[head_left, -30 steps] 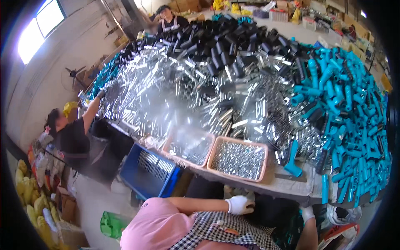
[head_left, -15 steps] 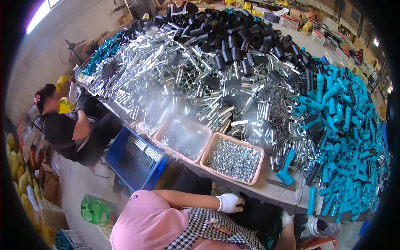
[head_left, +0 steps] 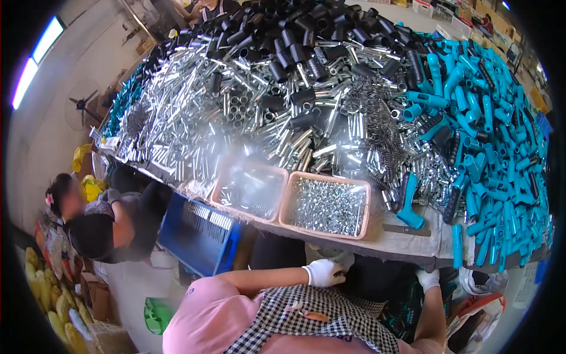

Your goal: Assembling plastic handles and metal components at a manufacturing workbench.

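Observation:
My left hand (head_left: pixel 324 273), in a white glove, is held over the dark area at my lap with its fingers curled in. Whatever it may hold is too small or hidden to make out. Further right, my right hand (head_left: pixel 428 279), also gloved in white, is just below the table's front edge; its fingers are not clear enough to read. Above the hands, a pink tray (head_left: pixel 362 227) of small metal fasteners stands on the table beside a second pink tray (head_left: pixel 219 197) of thin metal pieces. A teal-and-black pistol-shaped handle (head_left: pixel 408 203) lies right of them.
Heaps of metal tubes (head_left: pixel 177 106), black sleeves (head_left: pixel 289 56) and teal handle parts (head_left: pixel 507 194) cover the table. A blue crate (head_left: pixel 227 253) stands at the left front, near a seated co-worker (head_left: pixel 94 230). A red-rimmed bag (head_left: pixel 471 321) is at my lower right.
My view has shifted and tilted, so the table sits higher in it. More of my right forearm shows. My left hand stays curled near my lap.

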The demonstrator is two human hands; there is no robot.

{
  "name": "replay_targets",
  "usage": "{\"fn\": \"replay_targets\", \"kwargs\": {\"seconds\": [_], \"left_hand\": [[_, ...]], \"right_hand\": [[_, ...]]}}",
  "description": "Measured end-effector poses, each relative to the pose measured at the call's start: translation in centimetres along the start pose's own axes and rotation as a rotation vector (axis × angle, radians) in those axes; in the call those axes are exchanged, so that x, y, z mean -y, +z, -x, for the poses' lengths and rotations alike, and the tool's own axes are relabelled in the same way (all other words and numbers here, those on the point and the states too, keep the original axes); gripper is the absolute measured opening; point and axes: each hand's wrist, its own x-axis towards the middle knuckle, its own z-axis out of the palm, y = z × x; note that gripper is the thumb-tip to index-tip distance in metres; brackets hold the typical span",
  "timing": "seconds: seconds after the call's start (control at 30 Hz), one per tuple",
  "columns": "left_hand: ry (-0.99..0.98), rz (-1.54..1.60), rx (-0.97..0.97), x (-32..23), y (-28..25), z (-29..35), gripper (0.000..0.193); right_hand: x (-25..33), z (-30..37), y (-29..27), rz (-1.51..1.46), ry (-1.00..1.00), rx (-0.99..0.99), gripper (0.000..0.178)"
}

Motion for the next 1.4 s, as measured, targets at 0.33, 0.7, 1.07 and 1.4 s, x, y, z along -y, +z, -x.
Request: {"fn": "replay_targets", "kwargs": {"seconds": [0.33,0.7,1.07,1.4], "left_hand": [[0.145,0.055,-0.078,0.5,1.5,-1.5,0.037],[0.323,0.325,-0.241,-4.1,-10.7,3.9,0.031],[-0.15,-0.382,-0.97,-2.4,-28.3,-8.1,0.033],[-0.261,-0.241,-1.011,-1.4,-31.0,-10.7,0.024]], "right_hand": [[-8.2,-4.7,10.0,-0.709,-0.046,-0.003,0.044],[-3.2,2.5,3.9,0.001,0.123,-0.265,0.053],[13.7,13.2,-0.3,0.148,-0.227,-0.344,0.047],[14.2,9.4,1.7,0.491,-0.064,-0.002,0.059]]}}
